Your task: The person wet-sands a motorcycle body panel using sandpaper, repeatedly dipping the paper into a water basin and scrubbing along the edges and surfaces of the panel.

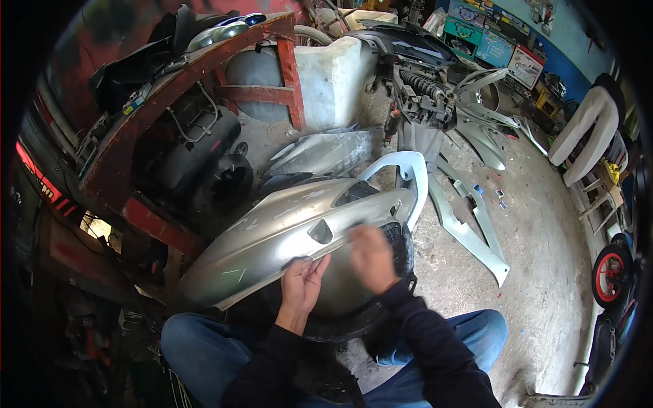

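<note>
L hand grips nr edge of long curved glossy-silver body panel, R hand, motion-blurred, by same edge, can't tell if holding anything.

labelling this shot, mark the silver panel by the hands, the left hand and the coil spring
Silver panel (277,230), head view, on its broad upper face
Left hand (303,284), head view, on its middle
Coil spring (423,82), head view, on its middle coils

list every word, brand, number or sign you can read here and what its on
"MI", probably, rest unclear: red-striped dark panel, far left
Black motorbike part, lower right: lettering too small to read surely
Boxes at the back: print too small
Silver panel: none seen
</note>
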`<control>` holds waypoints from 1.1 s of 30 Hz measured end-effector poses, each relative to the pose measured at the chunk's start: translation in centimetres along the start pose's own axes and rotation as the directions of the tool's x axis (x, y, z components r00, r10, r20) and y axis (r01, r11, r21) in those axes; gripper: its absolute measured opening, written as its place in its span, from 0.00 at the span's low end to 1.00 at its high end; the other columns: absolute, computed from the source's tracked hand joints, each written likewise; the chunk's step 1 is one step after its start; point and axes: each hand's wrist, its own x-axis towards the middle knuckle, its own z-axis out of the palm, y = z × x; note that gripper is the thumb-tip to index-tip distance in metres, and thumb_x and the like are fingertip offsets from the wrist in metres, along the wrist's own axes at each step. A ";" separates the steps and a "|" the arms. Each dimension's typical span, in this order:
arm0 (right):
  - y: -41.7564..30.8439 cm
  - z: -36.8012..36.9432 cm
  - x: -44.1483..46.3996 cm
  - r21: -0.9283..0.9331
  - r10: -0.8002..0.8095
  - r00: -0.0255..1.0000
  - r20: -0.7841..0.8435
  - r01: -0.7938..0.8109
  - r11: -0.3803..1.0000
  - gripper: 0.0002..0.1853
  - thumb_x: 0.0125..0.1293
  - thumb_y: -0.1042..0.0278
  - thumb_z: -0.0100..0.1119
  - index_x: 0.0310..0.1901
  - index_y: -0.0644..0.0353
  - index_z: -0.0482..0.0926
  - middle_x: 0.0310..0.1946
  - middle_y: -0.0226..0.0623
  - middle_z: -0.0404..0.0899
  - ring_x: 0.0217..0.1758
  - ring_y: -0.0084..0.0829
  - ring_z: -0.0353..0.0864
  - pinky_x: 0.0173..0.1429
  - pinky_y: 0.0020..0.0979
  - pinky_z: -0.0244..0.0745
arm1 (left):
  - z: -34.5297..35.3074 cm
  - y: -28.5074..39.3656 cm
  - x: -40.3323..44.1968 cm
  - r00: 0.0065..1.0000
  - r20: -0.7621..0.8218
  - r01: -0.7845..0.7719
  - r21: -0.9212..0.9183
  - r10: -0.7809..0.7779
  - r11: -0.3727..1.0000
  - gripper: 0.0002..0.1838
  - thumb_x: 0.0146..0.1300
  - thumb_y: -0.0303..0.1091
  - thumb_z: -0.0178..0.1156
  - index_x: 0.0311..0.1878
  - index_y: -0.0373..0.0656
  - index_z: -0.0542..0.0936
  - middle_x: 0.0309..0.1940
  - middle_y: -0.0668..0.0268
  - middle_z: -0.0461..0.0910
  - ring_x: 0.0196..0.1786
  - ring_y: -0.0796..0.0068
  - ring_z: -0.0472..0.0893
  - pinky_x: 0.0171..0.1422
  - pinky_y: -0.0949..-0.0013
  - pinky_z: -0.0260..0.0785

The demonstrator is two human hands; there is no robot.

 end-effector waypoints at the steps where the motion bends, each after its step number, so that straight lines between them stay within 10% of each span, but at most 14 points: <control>1: -2.2 0.6 0.0 0.039 -0.125 0.992 0.026 0.124 0.992 0.16 0.58 0.78 0.59 0.49 0.66 0.82 0.50 0.48 0.79 0.54 0.49 0.79 0.59 0.42 0.76 | 0.1 -0.1 0.0 1.000 0.001 0.005 0.000 -0.005 1.000 0.14 0.62 0.17 0.47 0.49 0.27 0.75 0.52 0.52 0.80 0.63 0.54 0.78 0.76 0.45 0.65; 6: 4.1 -1.7 1.9 -0.004 0.142 0.979 -0.143 -0.145 0.989 0.13 0.56 0.76 0.59 0.45 0.62 0.81 0.43 0.45 0.81 0.51 0.47 0.81 0.59 0.42 0.75 | -1.4 0.6 0.4 1.000 0.016 0.013 -0.005 -0.013 1.000 0.16 0.62 0.17 0.46 0.53 0.26 0.72 0.55 0.50 0.77 0.65 0.52 0.76 0.78 0.46 0.63; 10: 0.3 0.1 0.7 -0.005 -0.123 0.989 -0.084 0.123 0.992 0.12 0.56 0.77 0.61 0.44 0.62 0.82 0.46 0.45 0.81 0.52 0.45 0.81 0.59 0.43 0.76 | -1.2 0.3 0.5 1.000 -0.014 0.015 0.017 -0.015 1.000 0.17 0.63 0.17 0.45 0.55 0.26 0.72 0.58 0.50 0.77 0.65 0.54 0.76 0.78 0.47 0.64; 14: 4.7 0.0 1.7 -0.001 0.198 0.957 -0.213 -0.203 0.979 0.14 0.58 0.80 0.58 0.47 0.66 0.83 0.47 0.49 0.82 0.54 0.50 0.82 0.62 0.41 0.76 | -0.6 0.9 0.5 1.000 -0.019 0.019 0.054 -0.018 0.998 0.20 0.63 0.17 0.44 0.59 0.28 0.71 0.60 0.52 0.76 0.67 0.53 0.74 0.78 0.49 0.64; 19: 2.5 -0.2 0.9 -0.014 0.011 0.989 -0.148 -0.013 1.000 0.11 0.62 0.80 0.55 0.45 0.70 0.83 0.46 0.51 0.83 0.53 0.52 0.82 0.60 0.42 0.77 | -0.6 0.6 0.5 0.999 -0.038 0.027 0.039 -0.026 0.999 0.18 0.62 0.17 0.45 0.55 0.26 0.72 0.57 0.52 0.77 0.65 0.54 0.76 0.77 0.47 0.64; 21: 5.4 -0.8 2.5 0.118 0.369 0.909 -0.192 -0.352 0.928 0.10 0.60 0.79 0.57 0.42 0.68 0.84 0.44 0.49 0.83 0.53 0.51 0.82 0.61 0.42 0.76 | -0.6 1.1 0.8 0.999 -0.043 0.018 0.047 -0.016 0.999 0.18 0.62 0.17 0.45 0.55 0.26 0.72 0.58 0.52 0.77 0.65 0.54 0.76 0.77 0.47 0.64; 23: 5.8 -0.7 2.5 0.098 0.331 0.920 -0.211 -0.317 0.943 0.09 0.60 0.78 0.57 0.41 0.66 0.83 0.42 0.48 0.83 0.52 0.49 0.83 0.60 0.42 0.76 | -0.5 1.1 0.5 1.000 -0.015 0.015 0.033 -0.014 0.999 0.18 0.62 0.18 0.45 0.56 0.27 0.72 0.58 0.52 0.77 0.65 0.53 0.76 0.78 0.47 0.64; 25: 3.5 -0.7 2.0 0.018 -0.081 0.983 -0.167 0.085 0.996 0.06 0.57 0.80 0.58 0.36 0.66 0.82 0.40 0.49 0.83 0.47 0.50 0.82 0.54 0.43 0.77 | -0.1 1.3 0.7 0.999 -0.033 0.016 0.038 -0.015 0.999 0.19 0.62 0.18 0.45 0.56 0.26 0.71 0.58 0.52 0.77 0.65 0.52 0.76 0.78 0.47 0.64; 29: 6.7 -0.6 2.5 0.027 0.310 0.930 -0.196 -0.311 0.950 0.07 0.59 0.79 0.57 0.38 0.65 0.82 0.42 0.48 0.83 0.51 0.48 0.83 0.59 0.40 0.76 | -1.9 0.6 1.1 0.995 -0.078 0.064 -0.020 -0.066 0.998 0.20 0.62 0.17 0.45 0.58 0.26 0.71 0.59 0.51 0.76 0.65 0.51 0.76 0.77 0.47 0.64; 33: 3.7 -0.7 2.1 0.005 -0.047 0.995 -0.087 0.048 0.999 0.08 0.64 0.79 0.53 0.40 0.69 0.82 0.46 0.51 0.83 0.49 0.51 0.83 0.57 0.41 0.77 | -1.6 1.1 1.1 0.999 -0.030 0.030 0.028 -0.029 0.999 0.21 0.61 0.18 0.45 0.58 0.26 0.70 0.60 0.51 0.76 0.66 0.51 0.75 0.77 0.48 0.65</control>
